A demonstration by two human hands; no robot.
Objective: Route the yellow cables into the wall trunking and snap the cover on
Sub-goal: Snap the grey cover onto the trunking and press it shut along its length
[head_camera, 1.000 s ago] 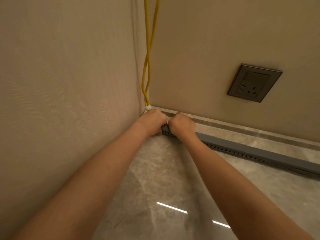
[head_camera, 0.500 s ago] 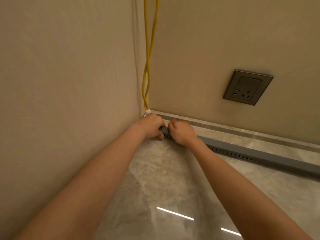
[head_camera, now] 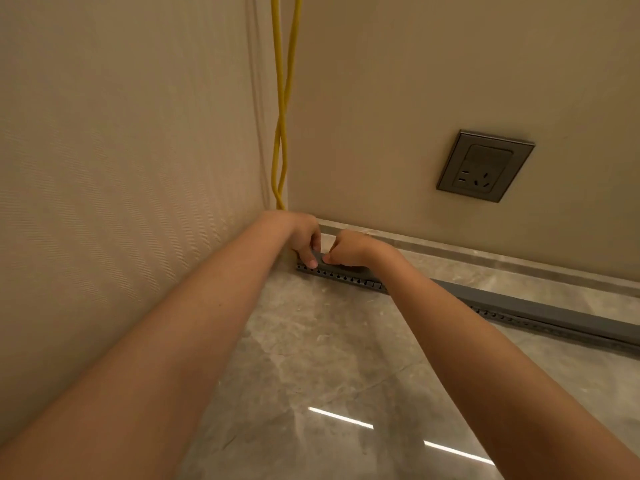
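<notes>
Shiny stone floor (head_camera: pixel 311 358) meets two tan walls (head_camera: pixel 104 168) in a corner. Grey trunking (head_camera: pixel 341 274) lies along the back wall. Both the left hand (head_camera: pixel 301 233) and the right hand (head_camera: pixel 349 247) pinch its cover (head_camera: pixel 519 304) at the corner end, fingers curled. Yellow cables (head_camera: pixel 282 133) hang down the corner, just behind the left hand.

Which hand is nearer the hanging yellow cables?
Left. The left hand sits right under the yellow cables; the right hand is beside it, further along the grey trunking.
</notes>
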